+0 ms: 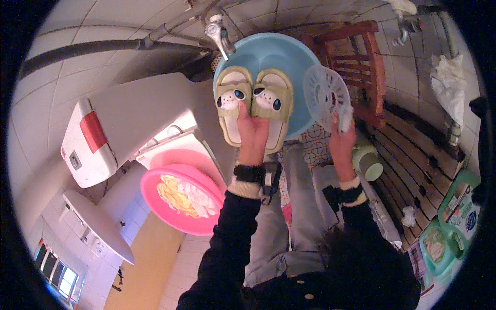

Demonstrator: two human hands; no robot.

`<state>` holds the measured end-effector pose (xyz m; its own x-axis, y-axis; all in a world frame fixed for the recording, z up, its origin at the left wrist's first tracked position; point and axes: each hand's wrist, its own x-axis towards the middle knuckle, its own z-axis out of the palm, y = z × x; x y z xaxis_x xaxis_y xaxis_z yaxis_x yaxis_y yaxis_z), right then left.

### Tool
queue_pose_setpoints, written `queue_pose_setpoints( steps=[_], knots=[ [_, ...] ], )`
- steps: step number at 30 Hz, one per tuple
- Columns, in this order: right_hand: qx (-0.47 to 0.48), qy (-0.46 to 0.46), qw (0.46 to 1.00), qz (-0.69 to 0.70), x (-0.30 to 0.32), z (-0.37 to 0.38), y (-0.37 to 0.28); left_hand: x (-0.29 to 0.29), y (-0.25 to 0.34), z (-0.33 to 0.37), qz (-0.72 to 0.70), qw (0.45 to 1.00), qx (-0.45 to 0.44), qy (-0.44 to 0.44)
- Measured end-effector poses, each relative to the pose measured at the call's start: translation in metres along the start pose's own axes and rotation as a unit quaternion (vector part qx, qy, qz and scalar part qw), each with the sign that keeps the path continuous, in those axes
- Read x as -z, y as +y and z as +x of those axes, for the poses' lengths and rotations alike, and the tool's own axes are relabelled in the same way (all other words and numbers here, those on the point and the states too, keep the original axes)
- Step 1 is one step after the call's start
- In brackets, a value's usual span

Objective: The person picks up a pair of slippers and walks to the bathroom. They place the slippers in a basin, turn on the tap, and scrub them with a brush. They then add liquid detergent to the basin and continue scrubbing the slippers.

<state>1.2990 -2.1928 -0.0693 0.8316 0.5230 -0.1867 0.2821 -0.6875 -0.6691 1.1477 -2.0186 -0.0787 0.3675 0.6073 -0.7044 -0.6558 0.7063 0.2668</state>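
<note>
1. The left hand (253,135) holds a pair of green slippers (267,103) over the near part of a blue basin (289,54). Soles down and side by side, they show both white animal-face straps; keeping them together probably lets one hand manage the two.

2. Its grip is closed around the inner edges where the slippers meet, the thumb lying on top between them — the fingers underneath are hidden, so how far they wrap cannot be told.

3. The right hand (343,147) holds a clear slotted plastic piece (319,95) by its lower end, to the right of the slippers and partly in front of the basin's right rim. Holding it by one end seems to leave most of the oval free of the fingers.

4. That grip is a pinch, with little gap between thumb and fingers. A whitish patch beside the fingertips is too blurred to identify.

5. The basin sits just beyond the person's knees, within easy reach of both hands. A tap (217,35) hangs at its far left rim, a placement that would suit filling.

6. A pink basin (173,221) stands off to the left, holding yellow and pink cloth (182,197) — likely kept apart from the slippers.
</note>
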Motion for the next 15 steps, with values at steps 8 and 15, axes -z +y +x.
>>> queue_pose_setpoints(
  steps=[8, 15],
  knots=[
    [-0.098, -0.002, 0.976, 0.195, 0.057, -0.039, 0.005, 0.037, -0.043, 0.091, -0.094, 0.99, 0.083, -0.064],
    [-0.219, -0.036, 0.929, 0.297, 0.079, -0.07, -0.015, 0.041, -0.02, 0.05, 0.705, 0.69, -0.093, -0.133]
  ],
)
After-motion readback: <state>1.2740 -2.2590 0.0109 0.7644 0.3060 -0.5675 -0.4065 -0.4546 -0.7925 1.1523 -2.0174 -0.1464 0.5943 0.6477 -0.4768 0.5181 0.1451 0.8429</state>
